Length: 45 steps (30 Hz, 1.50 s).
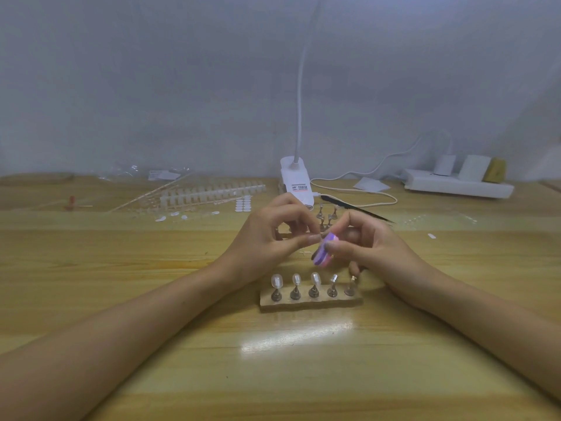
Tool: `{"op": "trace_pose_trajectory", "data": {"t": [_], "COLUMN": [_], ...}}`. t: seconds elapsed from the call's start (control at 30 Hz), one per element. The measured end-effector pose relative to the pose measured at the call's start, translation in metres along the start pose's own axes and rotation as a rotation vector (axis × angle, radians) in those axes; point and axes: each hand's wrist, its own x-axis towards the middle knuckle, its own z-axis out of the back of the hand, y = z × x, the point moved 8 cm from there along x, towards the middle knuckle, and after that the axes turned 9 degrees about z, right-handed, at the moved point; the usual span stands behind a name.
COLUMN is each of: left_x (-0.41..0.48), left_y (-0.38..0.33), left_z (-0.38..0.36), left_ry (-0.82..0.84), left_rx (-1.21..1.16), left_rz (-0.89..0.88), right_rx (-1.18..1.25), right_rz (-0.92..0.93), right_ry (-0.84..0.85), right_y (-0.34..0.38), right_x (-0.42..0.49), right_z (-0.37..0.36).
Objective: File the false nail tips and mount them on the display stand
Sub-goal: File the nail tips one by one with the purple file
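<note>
— How many pegs on the stand [309, 302]?
— Five. Three wear clear tips [277, 281].
— And hands?
— Two, just above it. The right hand [373, 247] grips one purple file [325, 250]. The left hand [267, 241] pinches something tiny at the file; I can't tell what.
— Room to move?
— Wide bench [273, 375] in front of the stand.

The scene was dim, with a cold blue-grey cast. Light fell from above the left grip [267, 241] and right grip [376, 244]: a white glare patch [296, 334] lay on the surface [121, 375] just nearer than them, and only faint, soft shadows sat under the forearms. Focus was soft throughout; the purple file [325, 252] in the right grip and the nail tip [315, 237] pinched by the left were smeared. Beyond both, the surface's far edge bowed with wide-angle distortion.
</note>
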Motion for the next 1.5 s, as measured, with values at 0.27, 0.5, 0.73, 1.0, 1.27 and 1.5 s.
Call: {"op": "trace_pose_trajectory", "data": {"t": [0.27,0.5,0.73,1.0,1.27,1.5], "left_x": [0.000,0.000,0.000,0.001,0.001,0.001], "left_y": [0.001,0.002,0.001,0.002,0.004,0.004], "left_z": [0.000,0.000,-0.002,-0.002,-0.001,0.000], "left_ry": [0.003,0.003,0.012,0.023,0.018,0.008], "left_rx": [-0.001,-0.003,0.005,-0.011,-0.038,-0.042], "left_rz": [0.001,0.008,-0.003,0.012,0.037,0.034], "right_rx": [-0.024,-0.010,-0.009,0.036,0.047,0.051], "right_rz": [-0.013,-0.015,-0.031,-0.029,-0.021,-0.018], "right_ry": [0.020,-0.004,-0.008,-0.099,-0.110,-0.050], "right_y": [-0.001,-0.002,-0.003,-0.003,-0.006,-0.007], "right_x": [0.001,0.001,0.001,0.002,0.002,0.003], "right_z": [-0.002,0.001,0.000,0.008,0.012,0.008]}}
